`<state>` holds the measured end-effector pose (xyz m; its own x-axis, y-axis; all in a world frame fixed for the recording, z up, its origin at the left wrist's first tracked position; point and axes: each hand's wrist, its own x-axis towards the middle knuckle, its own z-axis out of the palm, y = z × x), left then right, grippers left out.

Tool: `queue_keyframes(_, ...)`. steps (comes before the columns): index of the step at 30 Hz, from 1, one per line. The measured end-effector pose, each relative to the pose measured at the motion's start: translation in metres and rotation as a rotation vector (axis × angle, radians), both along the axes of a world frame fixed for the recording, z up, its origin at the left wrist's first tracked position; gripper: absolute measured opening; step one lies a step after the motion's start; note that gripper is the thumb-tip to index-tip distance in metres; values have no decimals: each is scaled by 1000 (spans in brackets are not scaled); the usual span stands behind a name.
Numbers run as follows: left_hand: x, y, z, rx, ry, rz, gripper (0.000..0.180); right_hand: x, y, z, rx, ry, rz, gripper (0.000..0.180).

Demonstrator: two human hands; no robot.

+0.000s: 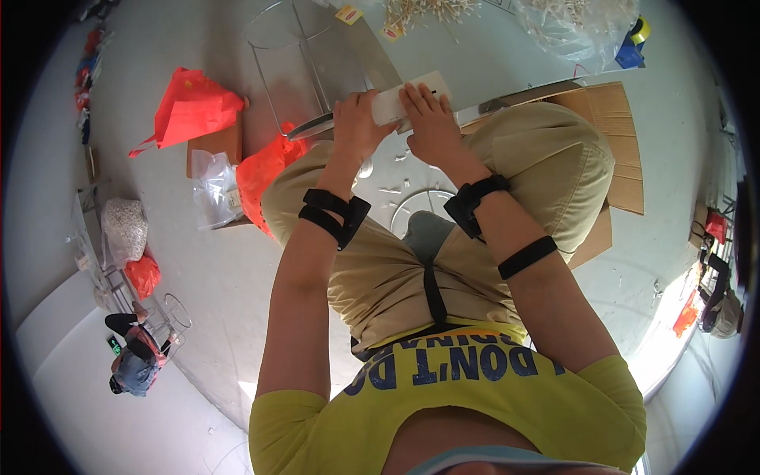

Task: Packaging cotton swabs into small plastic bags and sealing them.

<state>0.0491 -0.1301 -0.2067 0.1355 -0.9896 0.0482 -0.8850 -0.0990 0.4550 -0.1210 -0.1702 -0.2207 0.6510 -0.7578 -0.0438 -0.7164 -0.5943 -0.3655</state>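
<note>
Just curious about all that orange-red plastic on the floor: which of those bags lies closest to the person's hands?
The crumpled orange-red bag right against the person's left knee, just below the left hand. The bigger one lies farther left on a cardboard box, and a small one farther still.

Grey floor (237,269) — red bags (190,107), flat cardboard (621,150), clear bags (214,186) on it.

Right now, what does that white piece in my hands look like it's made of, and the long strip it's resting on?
The white block, gripped by the left hand and right hand, looks like matte plastic or foam: flat white, no shine. The long strip beneath it looks like bare metal: grey, with bright reflections along its length.
</note>
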Motion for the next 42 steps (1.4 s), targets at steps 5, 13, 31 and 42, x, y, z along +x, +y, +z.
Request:
queue_keyframes(5, -10, -13, 0, 91, -87, 1, 70, 2, -1, -4, -25, -70, -32, 68)
queue_keyframes(13, -17, -7, -12, -100, -72, 91, 71, 6, 1, -11, -42, -108, -59, 65)
queue_keyframes(31, -5, -28, -1, 133, -243, -20, 69, 4, -15, 5, 121, -37, 18, 82)
queue_keyframes(42, -11, -16, -19, -42, -90, -58, 74, -57, -250, 72, 354, 395, 82, 47)
